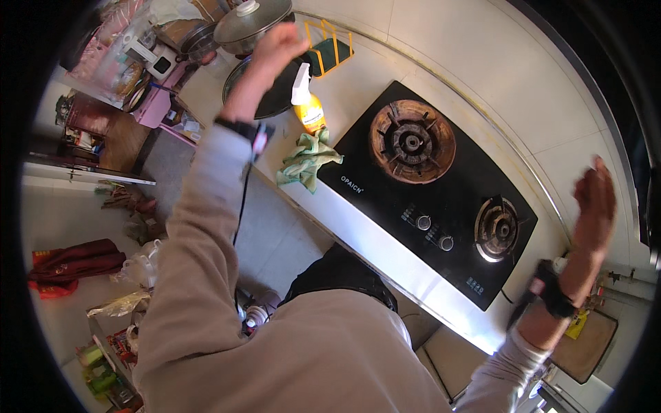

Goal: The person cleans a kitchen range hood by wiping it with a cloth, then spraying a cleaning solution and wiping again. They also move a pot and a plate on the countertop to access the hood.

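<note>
My left hand (279, 49) is raised at the upper left, over a dark round pan (273, 93) and near a lidded pot; its fingers are blurred and seem curled, and their grip cannot be made out. My right hand (596, 193) is raised at the far right, beyond the small burner, blurred, with no object visible in it. Between them lies a black glass two-burner gas hob (377, 201), its large burner (412, 142) brown-stained. A yellow spray bottle with a white trigger (311, 112) is left of the hob. A crumpled green cloth (308, 161) touches the hob's left corner.
A lidded pot (253, 26) and a yellow wire rack with a green base (330, 54) stand at the back left. The white counter edge (392, 255) runs before me. Tiled wall (490, 72) rises behind the hob. Bags (147, 263) lie at the left.
</note>
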`<state>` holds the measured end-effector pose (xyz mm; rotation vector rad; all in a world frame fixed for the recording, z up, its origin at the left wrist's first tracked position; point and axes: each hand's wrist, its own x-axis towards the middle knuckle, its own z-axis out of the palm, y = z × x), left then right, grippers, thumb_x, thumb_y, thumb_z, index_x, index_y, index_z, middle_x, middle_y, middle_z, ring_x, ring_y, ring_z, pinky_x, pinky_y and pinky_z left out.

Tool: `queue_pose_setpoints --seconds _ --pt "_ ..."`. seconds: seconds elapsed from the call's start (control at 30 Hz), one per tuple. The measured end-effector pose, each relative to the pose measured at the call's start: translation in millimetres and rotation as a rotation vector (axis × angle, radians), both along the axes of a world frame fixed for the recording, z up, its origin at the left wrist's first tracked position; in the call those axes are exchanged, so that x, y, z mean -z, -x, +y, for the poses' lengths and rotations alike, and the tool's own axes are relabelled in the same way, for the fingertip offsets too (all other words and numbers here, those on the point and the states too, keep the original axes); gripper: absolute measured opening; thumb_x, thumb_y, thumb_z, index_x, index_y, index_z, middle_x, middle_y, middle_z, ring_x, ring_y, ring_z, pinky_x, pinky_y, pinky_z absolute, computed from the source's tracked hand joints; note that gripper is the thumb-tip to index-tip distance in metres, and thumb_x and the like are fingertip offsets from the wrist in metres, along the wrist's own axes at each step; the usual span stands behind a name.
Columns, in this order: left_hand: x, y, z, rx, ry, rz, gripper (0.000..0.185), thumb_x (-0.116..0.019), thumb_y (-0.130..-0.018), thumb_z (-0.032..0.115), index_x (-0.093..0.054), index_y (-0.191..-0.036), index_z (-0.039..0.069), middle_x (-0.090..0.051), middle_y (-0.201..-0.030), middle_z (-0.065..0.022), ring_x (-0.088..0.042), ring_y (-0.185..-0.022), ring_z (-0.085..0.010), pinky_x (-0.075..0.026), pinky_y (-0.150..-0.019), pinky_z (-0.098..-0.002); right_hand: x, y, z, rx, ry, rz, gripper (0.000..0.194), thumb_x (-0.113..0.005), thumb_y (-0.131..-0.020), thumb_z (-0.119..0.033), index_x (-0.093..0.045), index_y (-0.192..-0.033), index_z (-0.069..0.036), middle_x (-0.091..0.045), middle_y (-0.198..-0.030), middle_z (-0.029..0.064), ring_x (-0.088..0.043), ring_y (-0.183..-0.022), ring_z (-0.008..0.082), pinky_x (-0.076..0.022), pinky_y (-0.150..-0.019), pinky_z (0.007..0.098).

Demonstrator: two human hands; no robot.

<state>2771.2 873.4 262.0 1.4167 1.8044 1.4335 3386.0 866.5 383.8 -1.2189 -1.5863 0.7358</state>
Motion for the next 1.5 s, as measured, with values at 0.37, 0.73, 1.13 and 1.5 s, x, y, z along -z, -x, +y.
queue_pose_setpoints --seconds 0.37,0.73,1.13,1.5 --pt "177.8 -62.8 -78.6 -0.263 0.0 -0.074 0.075 -0.084 -0.069 0.012 -0.05 -0.135 0.003 -0.061 -0.125 -0.0133 -0.06 -0.119 -0.0291 -0.048 -0.1 -0.0406 139.9 253.3 -6.4 -0.462 0.483 0.199 0.02 -0.063 -0.097 -0.004 -0.069 -0.116 -0.003 -0.068 -0.087 -0.0002 -0.063 -0.07 0.0061 -0.0529 -0.063 0.0207" --pt "205.8 -58.3 -38.2 -0.235 -0.005 -0.185 0.077 -0.087 -0.063 0.017 -0.045 -0.127 0.008 -0.064 -0.114 -0.0152 -0.065 -0.105 -0.0339 -0.051 -0.091 -0.0431 172.8 298.9 -14.1 -0.527 0.289 -0.151 0.026 -0.067 -0.089 -0.004 -0.068 -0.114 0.002 -0.067 -0.076 0.0051 -0.064 -0.069 0.0098 -0.0522 -0.065 0.0244" --pt "75.5 -138.1 -71.0 -0.192 -0.226 0.392 0.07 -0.091 -0.062 0.026 -0.052 -0.114 0.001 -0.061 -0.099 -0.0196 -0.06 -0.095 -0.0423 -0.048 -0.08 -0.0497 136.9 331.0 -26.9 -0.383 -0.124 -0.182 0.091 -0.09 -0.074 -0.024 -0.039 -0.147 -0.001 -0.057 -0.125 0.0146 -0.062 -0.107 0.0256 -0.0516 -0.099 0.0378" --pt "1.6 -294.4 -84.5 0.063 -0.423 0.399 0.078 -0.093 -0.062 0.023 -0.046 -0.12 0.001 -0.057 -0.108 -0.0197 -0.059 -0.096 -0.0398 -0.048 -0.079 -0.0472 66.4 204.6 -40.4 0.185 -0.008 0.255 0.054 -0.082 -0.086 -0.032 -0.053 -0.12 -0.001 -0.063 -0.105 0.0152 -0.064 -0.095 0.0274 -0.0531 -0.085 0.0388"
